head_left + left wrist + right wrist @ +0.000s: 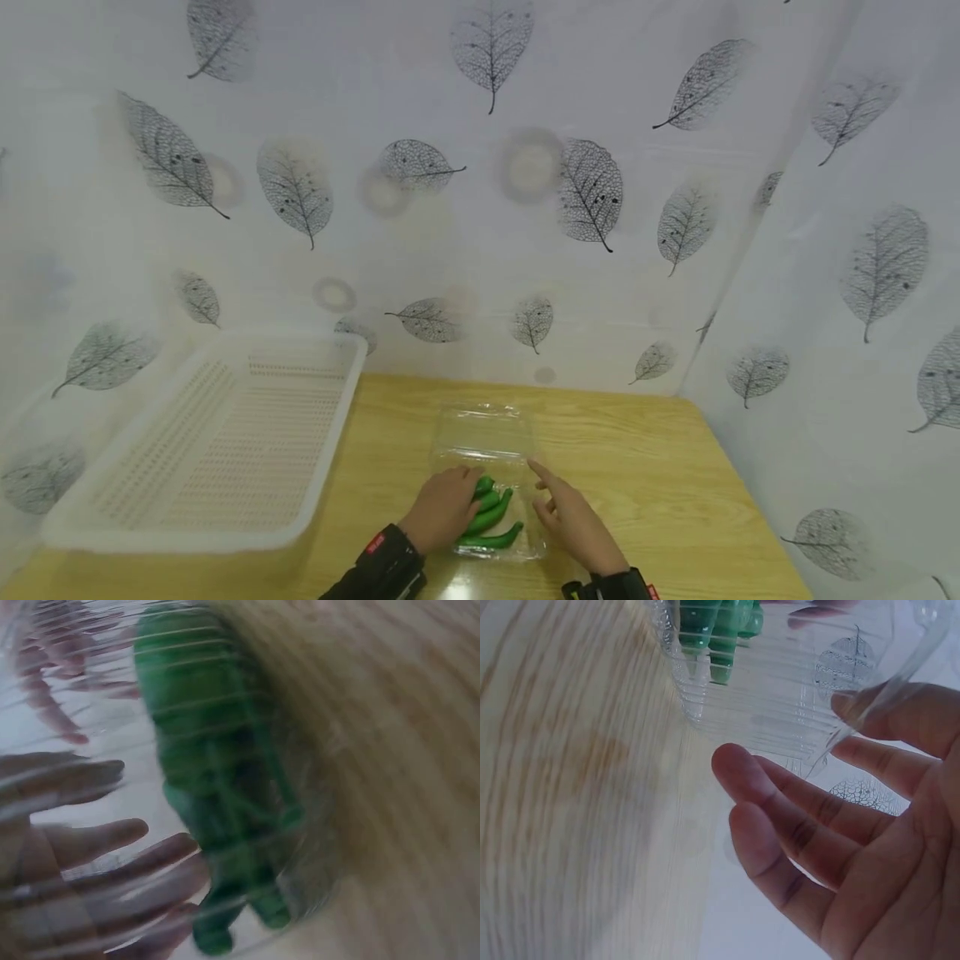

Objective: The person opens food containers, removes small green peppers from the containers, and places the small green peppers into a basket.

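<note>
Green peppers lie in the base of a clear plastic container on the wooden table, so the filling looks done, at least for these few. Its lid is folded back on the far side, off the peppers, and closing it appears to be what is left. At the container's left side, the left hand reaches over the wall beside the peppers; the left wrist view shows its fingers spread behind ribbed plastic, though whether they touch a pepper I cannot tell. Along the opposite side, the right hand has its fingers apart, the index extended toward the hinge; whether thumb and index touch the plastic rim is unclear. Further left stands a white basket, with neither hand at it. I judge the work nearly finished, pending the lid.
</note>
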The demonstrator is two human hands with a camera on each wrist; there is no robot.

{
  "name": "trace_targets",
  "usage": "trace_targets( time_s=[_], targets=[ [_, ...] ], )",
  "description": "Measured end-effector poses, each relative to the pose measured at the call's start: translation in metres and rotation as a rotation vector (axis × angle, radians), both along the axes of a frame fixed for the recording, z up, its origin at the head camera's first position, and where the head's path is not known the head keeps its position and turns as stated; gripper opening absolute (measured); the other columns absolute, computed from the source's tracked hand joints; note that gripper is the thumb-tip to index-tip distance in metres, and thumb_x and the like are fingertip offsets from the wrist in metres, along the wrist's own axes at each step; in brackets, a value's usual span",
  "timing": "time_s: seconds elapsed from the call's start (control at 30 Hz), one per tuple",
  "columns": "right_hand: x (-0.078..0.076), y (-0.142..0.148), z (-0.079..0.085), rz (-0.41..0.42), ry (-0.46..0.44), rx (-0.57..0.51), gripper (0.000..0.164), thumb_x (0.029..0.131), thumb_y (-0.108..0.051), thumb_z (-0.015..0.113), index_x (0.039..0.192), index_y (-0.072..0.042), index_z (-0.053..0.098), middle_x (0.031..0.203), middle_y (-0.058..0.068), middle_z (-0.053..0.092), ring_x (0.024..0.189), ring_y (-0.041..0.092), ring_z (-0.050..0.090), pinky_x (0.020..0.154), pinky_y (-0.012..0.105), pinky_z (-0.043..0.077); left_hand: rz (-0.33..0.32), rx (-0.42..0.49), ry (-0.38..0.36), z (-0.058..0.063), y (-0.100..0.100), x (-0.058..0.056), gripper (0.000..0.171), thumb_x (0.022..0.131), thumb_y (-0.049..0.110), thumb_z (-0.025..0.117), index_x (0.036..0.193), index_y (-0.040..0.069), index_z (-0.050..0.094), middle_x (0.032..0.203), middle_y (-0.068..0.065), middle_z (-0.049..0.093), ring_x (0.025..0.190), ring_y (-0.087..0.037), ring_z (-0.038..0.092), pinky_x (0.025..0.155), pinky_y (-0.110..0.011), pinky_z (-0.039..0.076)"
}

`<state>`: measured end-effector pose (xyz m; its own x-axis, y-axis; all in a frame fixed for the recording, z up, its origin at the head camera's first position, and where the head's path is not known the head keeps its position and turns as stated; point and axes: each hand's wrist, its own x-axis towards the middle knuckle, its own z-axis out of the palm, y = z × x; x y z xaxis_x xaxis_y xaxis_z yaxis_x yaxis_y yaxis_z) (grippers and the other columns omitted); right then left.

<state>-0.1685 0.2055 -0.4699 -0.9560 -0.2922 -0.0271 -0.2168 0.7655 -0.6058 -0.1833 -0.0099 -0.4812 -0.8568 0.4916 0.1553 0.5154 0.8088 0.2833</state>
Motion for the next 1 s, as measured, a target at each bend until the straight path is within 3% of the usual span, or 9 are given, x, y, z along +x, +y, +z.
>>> trace_targets(
  time_s=[0.2,0.37,0.77,1.0],
  targets=[
    [0.002,-0.003,-0.003,0.005,-0.009,0.002,0.056,0.091,-0.007,0.057,0.143,-0.006,0.036,0.119,0.021,0.059,0.075,0.008,0.055,0.056,0.020,0.043,0.036,-0.008,0.012,-0.012,0.002,0.002,0.041,0.083,0.026,0.067,0.119,0.007,0.058,0.096,-0.007,0.064,0.082,-0.020,0.062,0.070,-0.035,0.051],
    [0.002,-0.003,-0.003,0.000,0.006,0.026,0.055,0.091,-0.008,0.056,0.142,-0.005,0.037,0.117,0.020,0.060,0.076,0.010,0.058,0.057,0.020,0.044,0.034,-0.015,0.025,-0.013,0.003,0.001,0.041,0.081,0.025,0.070,0.116,0.008,0.060,0.093,-0.006,0.063,0.079,-0.019,0.061,0.066,-0.033,0.050],
    [0.000,-0.003,-0.001,-0.019,-0.042,0.029,0.054,0.092,-0.009,0.056,0.142,-0.005,0.037,0.117,0.020,0.060,0.081,0.015,0.061,0.060,0.025,0.047,0.022,-0.019,-0.080,-0.010,0.005,0.000,0.037,0.079,0.025,0.070,0.111,0.010,0.062,0.089,-0.001,0.058,0.077,-0.015,0.056,0.064,-0.028,0.046],
    [-0.001,-0.003,0.000,-0.023,-0.042,0.025,0.053,0.092,-0.010,0.055,0.142,-0.007,0.037,0.118,0.019,0.060,0.081,0.015,0.060,0.060,0.024,0.046,0.000,0.041,-0.009,-0.008,0.005,-0.001,0.027,0.078,0.023,0.071,0.102,0.013,0.062,0.084,0.001,0.060,0.072,-0.012,0.056,0.059,-0.024,0.043]
  ],
)
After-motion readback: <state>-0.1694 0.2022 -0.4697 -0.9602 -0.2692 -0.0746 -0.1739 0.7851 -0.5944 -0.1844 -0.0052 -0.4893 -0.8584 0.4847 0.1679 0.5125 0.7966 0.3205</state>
